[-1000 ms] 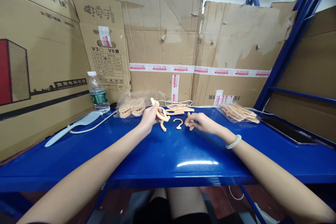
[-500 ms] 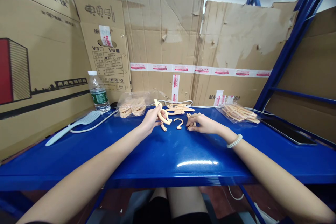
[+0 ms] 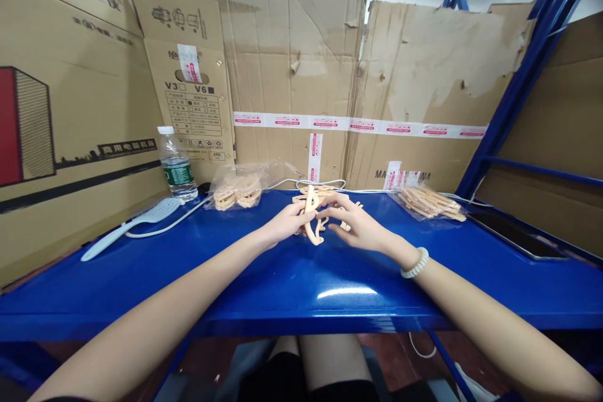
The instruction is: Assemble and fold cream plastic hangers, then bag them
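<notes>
In my left hand [image 3: 288,220] is a beige plastic folding-hanger part [image 3: 309,217], held upright over the table and pinched between thumb and fingers. Spread fingers of my right hand [image 3: 358,223] reach in from the other side; their tips are at or very close to this part, contact being hard to judge. Loose beige parts [image 3: 345,225] lie under and behind my right hand, partly hidden by it. Behind both hands rests a pile of similar beige pieces [image 3: 325,191].
On the blue table [image 3: 264,289], clear bags of beige parts lie at left [image 3: 238,191] and right [image 3: 426,202]. A water bottle [image 3: 176,166], a pale hairbrush [image 3: 136,224] and a white cable stand left. A dark phone or tablet [image 3: 518,235] lies right. Cardboard [image 3: 292,56] walls the back.
My left hand has moved right with the hanger part, now turned upright. The right hand has lifted from the pieces on the table and come left, beside that part.
</notes>
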Demonstrator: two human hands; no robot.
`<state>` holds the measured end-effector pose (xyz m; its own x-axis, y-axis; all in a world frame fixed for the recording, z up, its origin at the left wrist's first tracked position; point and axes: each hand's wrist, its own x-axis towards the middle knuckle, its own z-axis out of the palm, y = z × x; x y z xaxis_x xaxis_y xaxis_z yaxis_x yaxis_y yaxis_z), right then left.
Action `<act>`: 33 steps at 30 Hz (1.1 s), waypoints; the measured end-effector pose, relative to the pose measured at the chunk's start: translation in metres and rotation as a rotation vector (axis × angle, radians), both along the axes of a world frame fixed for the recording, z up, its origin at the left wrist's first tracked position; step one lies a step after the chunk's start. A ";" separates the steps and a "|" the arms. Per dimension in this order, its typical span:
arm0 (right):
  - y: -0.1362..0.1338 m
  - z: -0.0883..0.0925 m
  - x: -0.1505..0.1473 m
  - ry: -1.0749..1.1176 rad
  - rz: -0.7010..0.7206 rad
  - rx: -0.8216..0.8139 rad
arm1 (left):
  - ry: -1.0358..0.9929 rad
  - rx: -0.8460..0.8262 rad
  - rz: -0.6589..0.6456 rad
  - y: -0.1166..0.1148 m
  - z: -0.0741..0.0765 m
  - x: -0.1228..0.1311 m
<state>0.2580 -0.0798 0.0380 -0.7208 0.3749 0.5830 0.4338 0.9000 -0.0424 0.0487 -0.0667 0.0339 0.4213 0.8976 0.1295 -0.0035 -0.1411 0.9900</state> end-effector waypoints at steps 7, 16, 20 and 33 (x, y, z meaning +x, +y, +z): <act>-0.002 -0.004 -0.002 -0.190 -0.121 0.190 | 0.094 0.145 0.010 0.004 0.000 -0.004; -0.007 -0.002 -0.008 -0.197 -0.142 0.096 | 0.145 0.262 0.074 0.006 -0.002 -0.003; -0.005 -0.005 -0.009 -0.227 -0.190 0.141 | 0.164 0.283 0.094 0.003 -0.002 -0.002; 0.000 -0.007 -0.008 0.049 -0.139 -0.158 | 0.258 0.364 0.159 0.006 -0.001 -0.009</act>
